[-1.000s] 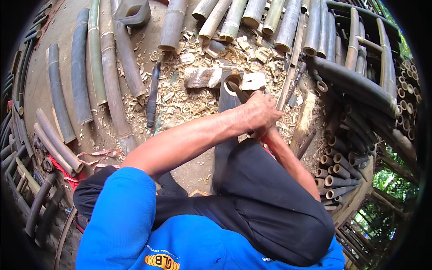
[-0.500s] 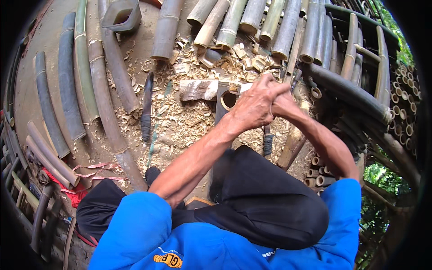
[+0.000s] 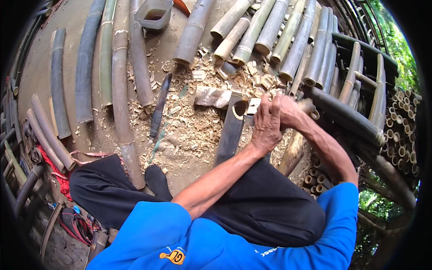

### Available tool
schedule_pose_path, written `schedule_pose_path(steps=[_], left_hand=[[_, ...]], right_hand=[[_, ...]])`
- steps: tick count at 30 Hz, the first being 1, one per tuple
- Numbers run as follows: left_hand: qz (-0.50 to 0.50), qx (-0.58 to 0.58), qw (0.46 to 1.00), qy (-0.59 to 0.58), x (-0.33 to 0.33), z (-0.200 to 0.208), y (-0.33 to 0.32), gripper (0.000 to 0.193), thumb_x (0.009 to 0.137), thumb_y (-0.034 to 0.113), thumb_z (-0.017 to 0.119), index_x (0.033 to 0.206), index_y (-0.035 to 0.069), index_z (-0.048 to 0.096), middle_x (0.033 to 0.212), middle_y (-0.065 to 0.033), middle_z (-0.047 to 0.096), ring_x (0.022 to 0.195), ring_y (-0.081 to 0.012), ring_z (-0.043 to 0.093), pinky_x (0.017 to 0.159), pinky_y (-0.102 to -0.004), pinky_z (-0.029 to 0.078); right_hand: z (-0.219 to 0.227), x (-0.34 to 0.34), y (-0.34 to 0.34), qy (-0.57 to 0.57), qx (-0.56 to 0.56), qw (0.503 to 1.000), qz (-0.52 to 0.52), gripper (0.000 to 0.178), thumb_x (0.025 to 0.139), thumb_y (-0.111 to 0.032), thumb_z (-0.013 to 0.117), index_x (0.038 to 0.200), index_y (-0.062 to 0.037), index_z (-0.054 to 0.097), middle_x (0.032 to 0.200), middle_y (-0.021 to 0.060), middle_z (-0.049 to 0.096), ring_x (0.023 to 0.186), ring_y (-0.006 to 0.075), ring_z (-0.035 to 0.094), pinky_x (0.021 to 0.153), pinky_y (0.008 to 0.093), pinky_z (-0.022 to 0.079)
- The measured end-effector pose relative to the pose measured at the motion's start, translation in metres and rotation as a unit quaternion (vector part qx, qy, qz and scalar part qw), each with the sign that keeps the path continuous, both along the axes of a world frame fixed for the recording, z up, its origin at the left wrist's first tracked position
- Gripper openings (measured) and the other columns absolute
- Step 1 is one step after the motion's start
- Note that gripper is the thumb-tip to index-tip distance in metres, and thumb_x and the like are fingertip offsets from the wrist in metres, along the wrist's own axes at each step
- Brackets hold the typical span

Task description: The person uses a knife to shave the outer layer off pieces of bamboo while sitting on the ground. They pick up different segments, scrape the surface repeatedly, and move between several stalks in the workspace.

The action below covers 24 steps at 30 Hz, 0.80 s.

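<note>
My left hand and my right hand are closed together, side by side, around a tool with a pale, flat blade. Its shiny face shows just left of my fingers, and most of the rest is hidden by my hands. The blade lies beside the open upper end of a dark bamboo tube, which slants up from near my raised knee. A short wooden block is behind the tube's mouth. To the left, a knife with a dark wrapped handle lies on the shavings.
Pale shavings cover the ground before me. Bamboo poles lie at left; cut tubes are lined up at the back. A plastic tub holds dark liquid. Small bamboo rings are stacked at right, by a thick dark pole.
My joined hands have come lower and slightly right in the picture, and more of the dark tube shows. The view has shifted, with the surroundings at left and centre sliding right.
</note>
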<state>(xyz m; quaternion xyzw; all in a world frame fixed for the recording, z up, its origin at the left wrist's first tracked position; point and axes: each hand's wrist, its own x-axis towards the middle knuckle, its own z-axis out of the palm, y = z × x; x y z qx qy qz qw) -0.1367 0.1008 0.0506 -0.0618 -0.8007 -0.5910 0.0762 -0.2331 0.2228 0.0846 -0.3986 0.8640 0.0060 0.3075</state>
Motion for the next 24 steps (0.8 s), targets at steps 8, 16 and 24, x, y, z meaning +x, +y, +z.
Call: schedule_pose_path(steps=[8, 16, 24], left_hand=[[-0.180, -0.047, 0.982, -0.040, 0.012, 0.001, -0.042, 0.107, 0.064, -0.005, 0.068, 0.160, 0.022, 0.028, 0.145, -0.0281, 0.038, 0.121, -0.0482, 0.053, 0.101, -0.0532, 0.050], [-0.236, -0.093, 0.966, -0.042, 0.002, 0.037, -0.128, 0.106, 0.060, 0.012, 0.077, 0.156, 0.013, 0.032, 0.154, -0.0317, 0.034, 0.143, -0.0488, 0.034, 0.117, -0.0553, 0.034], [-0.240, -0.404, 0.854, -0.221, 0.050, 0.075, -0.208, 0.034, 0.080, 0.016, 0.072, 0.102, 0.002, 0.051, 0.086, -0.0193, 0.066, 0.077, -0.0366, 0.070, 0.065, -0.0475, 0.055]], right_hand=[[-0.042, 0.078, 0.001, -0.029, -0.220, 0.964, -0.147, 0.031, 0.084, -0.019, 0.071, 0.111, -0.0052, 0.064, 0.099, 0.0199, 0.064, 0.088, 0.0405, 0.065, 0.073, 0.0509, 0.052], [-0.078, 0.149, -0.095, -0.265, -0.478, 0.626, -0.557, 0.034, 0.105, -0.028, 0.052, 0.133, -0.0082, 0.056, 0.102, 0.0088, 0.064, 0.098, 0.0217, 0.068, 0.080, 0.0329, 0.057], [-0.070, 0.151, -0.105, -0.572, -0.486, 0.273, -0.601, 0.037, 0.111, -0.036, 0.041, 0.110, -0.0042, 0.061, 0.106, 0.0122, 0.068, 0.104, 0.0236, 0.065, 0.090, 0.0442, 0.055]])
